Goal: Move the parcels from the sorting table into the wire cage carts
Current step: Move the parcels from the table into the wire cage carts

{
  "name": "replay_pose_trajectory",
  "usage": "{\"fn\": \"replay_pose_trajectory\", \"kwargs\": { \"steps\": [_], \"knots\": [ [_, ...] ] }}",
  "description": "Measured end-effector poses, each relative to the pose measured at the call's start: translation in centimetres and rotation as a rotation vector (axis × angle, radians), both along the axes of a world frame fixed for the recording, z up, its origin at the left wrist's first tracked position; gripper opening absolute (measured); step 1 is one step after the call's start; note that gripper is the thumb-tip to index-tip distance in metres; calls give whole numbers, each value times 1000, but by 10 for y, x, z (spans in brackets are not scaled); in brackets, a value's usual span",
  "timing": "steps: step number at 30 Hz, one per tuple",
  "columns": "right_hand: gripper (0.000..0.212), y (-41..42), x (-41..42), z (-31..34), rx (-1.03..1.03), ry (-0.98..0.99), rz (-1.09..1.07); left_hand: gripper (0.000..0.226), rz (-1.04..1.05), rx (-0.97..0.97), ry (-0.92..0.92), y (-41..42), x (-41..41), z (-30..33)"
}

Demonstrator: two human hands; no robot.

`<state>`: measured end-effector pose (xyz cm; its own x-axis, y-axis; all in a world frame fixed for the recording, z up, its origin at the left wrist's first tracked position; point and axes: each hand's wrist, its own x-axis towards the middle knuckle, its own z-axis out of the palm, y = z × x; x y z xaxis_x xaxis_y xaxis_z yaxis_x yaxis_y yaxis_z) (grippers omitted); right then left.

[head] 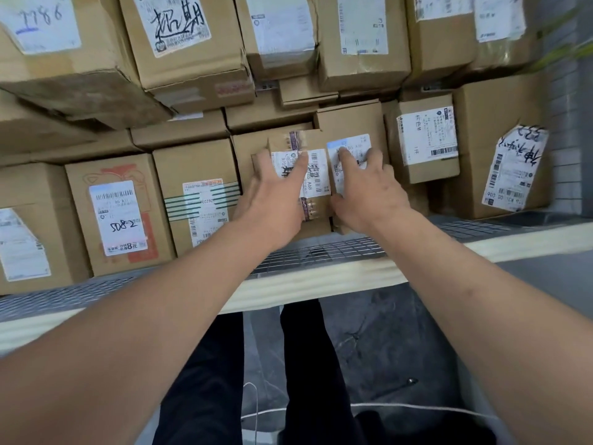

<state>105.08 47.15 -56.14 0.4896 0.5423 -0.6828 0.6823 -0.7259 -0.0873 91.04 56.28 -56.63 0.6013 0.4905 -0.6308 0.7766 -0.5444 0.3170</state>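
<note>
Head cam looking down at two hands pushing small parcels into a stacked row on a wire shelf.

Everything's sitting on a wire-mesh deck (pixel 321 255) with a pale wooden front rail (pixel 321 281), dark mottled floor (pixel 385 342) showing below along with the person's dark trousers (pixel 308 364). Brown cardboard boxes are packing the shelf wall to wall, most wearing white shipping labels, some scribbled on in marker. Left hand (pixel 276 194) is lying flat with straight fingers against a small taped carton (pixel 317 175) with a barcode label; right hand (pixel 369 187) is pressing, fingers spread and straight, on the neighbouring small box (pixel 349 149) just beside it. Neither hand is gripping anything. Both parcels are sitting mid-shelf, wedged between a green-striped box (pixel 199 200) and a labelled box (pixel 423 139).
</note>
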Motion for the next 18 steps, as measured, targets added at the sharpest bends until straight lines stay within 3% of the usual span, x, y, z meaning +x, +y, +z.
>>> {"fn": "replay_pose_trajectory", "kwargs": {
  "steps": [4, 10, 18],
  "knots": [
    [80, -2, -3, 0, -29, 24, 23, 85, -217, 153, -144, 6, -5, -7],
    [91, -7, -5, 0, -114, 48, 47, 80, -272, 105, -105, 2, -2, -12],
    [76, -8, -4, 2, -53, 69, -12, 81, -425, 213, -30, 5, 6, 0]
  ]
}}
